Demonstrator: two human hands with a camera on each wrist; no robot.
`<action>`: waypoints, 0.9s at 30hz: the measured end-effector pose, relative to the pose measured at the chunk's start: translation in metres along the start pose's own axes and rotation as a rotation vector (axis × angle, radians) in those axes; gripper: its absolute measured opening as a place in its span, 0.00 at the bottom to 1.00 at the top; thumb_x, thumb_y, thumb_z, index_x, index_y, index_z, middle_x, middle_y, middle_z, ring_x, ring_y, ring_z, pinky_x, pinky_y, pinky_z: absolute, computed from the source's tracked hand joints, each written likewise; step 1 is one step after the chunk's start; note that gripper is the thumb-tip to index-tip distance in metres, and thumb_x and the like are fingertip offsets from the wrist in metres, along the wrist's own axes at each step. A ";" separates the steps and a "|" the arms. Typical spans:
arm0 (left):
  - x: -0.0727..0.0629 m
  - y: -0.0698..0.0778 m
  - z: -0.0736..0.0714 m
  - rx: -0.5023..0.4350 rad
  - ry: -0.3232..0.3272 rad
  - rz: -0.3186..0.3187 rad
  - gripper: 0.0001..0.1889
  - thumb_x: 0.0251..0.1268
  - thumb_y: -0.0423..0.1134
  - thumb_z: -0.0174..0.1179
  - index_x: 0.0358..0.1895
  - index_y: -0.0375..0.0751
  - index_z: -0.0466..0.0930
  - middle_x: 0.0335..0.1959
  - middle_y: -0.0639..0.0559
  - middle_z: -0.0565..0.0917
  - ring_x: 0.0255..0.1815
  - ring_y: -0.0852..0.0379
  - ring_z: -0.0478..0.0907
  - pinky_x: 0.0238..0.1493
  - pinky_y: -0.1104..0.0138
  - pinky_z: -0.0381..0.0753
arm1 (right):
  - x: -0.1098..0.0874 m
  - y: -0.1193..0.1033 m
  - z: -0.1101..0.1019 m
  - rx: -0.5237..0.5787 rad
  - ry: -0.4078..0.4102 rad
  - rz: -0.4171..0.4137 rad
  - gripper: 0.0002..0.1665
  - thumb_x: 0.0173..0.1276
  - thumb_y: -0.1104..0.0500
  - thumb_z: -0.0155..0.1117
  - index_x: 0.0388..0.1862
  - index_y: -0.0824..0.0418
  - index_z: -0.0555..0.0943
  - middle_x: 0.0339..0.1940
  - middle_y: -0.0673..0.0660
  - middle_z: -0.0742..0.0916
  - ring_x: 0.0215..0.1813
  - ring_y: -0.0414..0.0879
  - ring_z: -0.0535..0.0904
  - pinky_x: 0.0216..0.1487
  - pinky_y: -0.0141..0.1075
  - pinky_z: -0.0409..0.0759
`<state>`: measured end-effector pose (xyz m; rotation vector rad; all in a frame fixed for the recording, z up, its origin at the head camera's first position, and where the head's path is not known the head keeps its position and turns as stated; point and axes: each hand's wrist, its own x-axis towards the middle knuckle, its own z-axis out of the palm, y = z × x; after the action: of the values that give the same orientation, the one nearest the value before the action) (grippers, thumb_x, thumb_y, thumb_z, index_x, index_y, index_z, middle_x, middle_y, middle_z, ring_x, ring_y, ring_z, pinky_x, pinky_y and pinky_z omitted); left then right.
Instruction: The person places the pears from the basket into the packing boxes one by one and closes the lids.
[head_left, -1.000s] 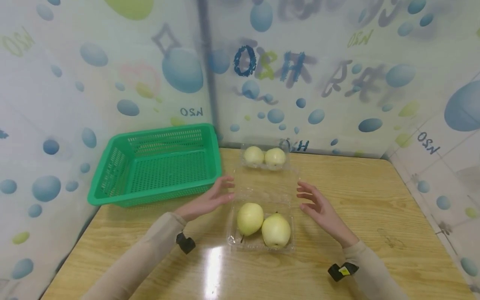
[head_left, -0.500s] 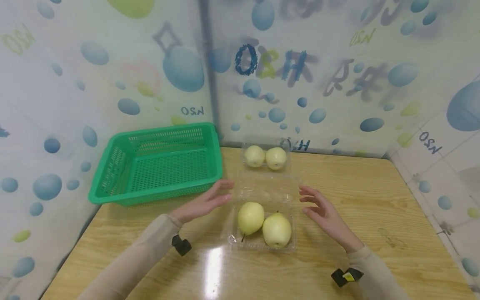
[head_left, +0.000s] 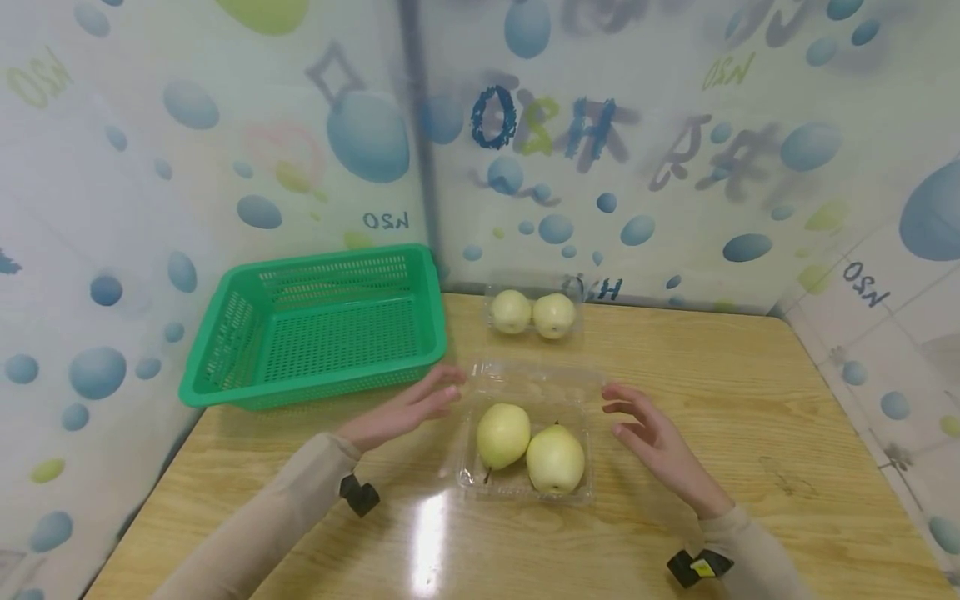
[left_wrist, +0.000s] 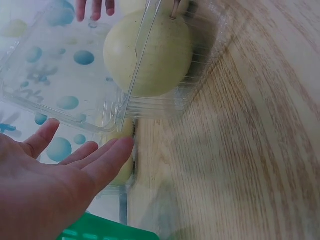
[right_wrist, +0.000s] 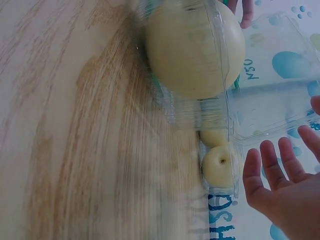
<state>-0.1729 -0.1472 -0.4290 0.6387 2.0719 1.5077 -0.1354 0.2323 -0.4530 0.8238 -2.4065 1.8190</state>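
A clear plastic clamshell box [head_left: 464,478] sits on the table in front of me, holding two pale yellow-green pears [head_left: 556,460]. Its transparent lid [head_left: 534,380] is raised and tilts up at the far side, hinged to the base. My left hand [head_left: 405,412] is at the lid's left side, fingers loosely extended; in the left wrist view its fingertips [left_wrist: 122,145] are close under the lid's edge. On the opposite side my right hand [head_left: 660,446] has its fingers [right_wrist: 271,165] spread and slightly bent, close to the lid edge. Neither hand grips anything.
Behind it, against the wall, stands another clear box with two pears [head_left: 512,312]. A green perforated basket [head_left: 315,389] lies at the left, near my left hand. Patterned sheeting [head_left: 637,167] bounds the wooden table [head_left: 720,383] at the back and sides.
The lid has swung up from lying back toward the far box to a more upright tilt. Both hands have come slightly nearer to me and a little farther apart.
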 end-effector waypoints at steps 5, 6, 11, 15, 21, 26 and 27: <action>-0.001 -0.001 0.000 -0.019 -0.005 0.005 0.27 0.80 0.49 0.37 0.72 0.37 0.53 0.71 0.36 0.58 0.69 0.35 0.59 0.67 0.47 0.60 | -0.003 0.000 0.001 -0.003 0.009 0.012 0.26 0.71 0.74 0.52 0.68 0.69 0.65 0.62 0.68 0.72 0.59 0.44 0.72 0.53 0.29 0.75; -0.001 -0.001 0.000 -0.020 -0.007 0.007 0.27 0.80 0.49 0.37 0.71 0.36 0.53 0.70 0.36 0.58 0.69 0.35 0.59 0.67 0.47 0.60 | -0.003 0.000 0.001 -0.006 0.011 0.008 0.26 0.71 0.74 0.51 0.67 0.70 0.65 0.62 0.68 0.72 0.59 0.44 0.73 0.53 0.29 0.75; -0.002 -0.001 0.001 -0.027 -0.017 0.026 0.25 0.80 0.48 0.36 0.69 0.33 0.56 0.68 0.34 0.59 0.70 0.35 0.58 0.67 0.45 0.60 | -0.007 0.001 0.003 -0.017 0.025 0.003 0.26 0.70 0.75 0.52 0.66 0.71 0.66 0.61 0.57 0.75 0.58 0.44 0.73 0.53 0.30 0.75; -0.003 -0.002 0.002 -0.029 -0.028 0.029 0.24 0.80 0.48 0.36 0.67 0.34 0.58 0.67 0.35 0.61 0.70 0.36 0.58 0.66 0.45 0.61 | -0.011 0.002 0.005 -0.011 0.019 -0.007 0.25 0.69 0.76 0.52 0.65 0.74 0.66 0.62 0.55 0.75 0.59 0.43 0.72 0.53 0.30 0.75; -0.004 -0.001 0.004 -0.034 -0.029 0.019 0.23 0.80 0.48 0.37 0.66 0.35 0.59 0.66 0.38 0.63 0.69 0.38 0.60 0.66 0.47 0.62 | -0.015 0.005 0.006 -0.002 0.006 0.001 0.26 0.69 0.77 0.50 0.66 0.72 0.66 0.61 0.66 0.74 0.59 0.40 0.71 0.53 0.30 0.75; -0.005 -0.003 0.005 -0.019 -0.037 0.006 0.23 0.80 0.48 0.36 0.66 0.35 0.59 0.68 0.37 0.62 0.68 0.36 0.60 0.66 0.45 0.62 | -0.018 0.006 0.008 -0.005 0.000 0.003 0.26 0.70 0.77 0.50 0.67 0.70 0.66 0.62 0.66 0.73 0.60 0.40 0.70 0.53 0.32 0.76; -0.005 -0.003 0.005 -0.016 -0.040 0.002 0.24 0.80 0.48 0.36 0.67 0.35 0.59 0.68 0.37 0.62 0.68 0.36 0.60 0.66 0.45 0.62 | -0.019 0.006 0.008 -0.002 -0.003 -0.002 0.26 0.70 0.76 0.50 0.67 0.70 0.66 0.62 0.65 0.74 0.60 0.40 0.70 0.52 0.32 0.76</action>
<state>-0.1662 -0.1474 -0.4328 0.6594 2.0282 1.4986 -0.1193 0.2338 -0.4665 0.8283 -2.4083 1.8157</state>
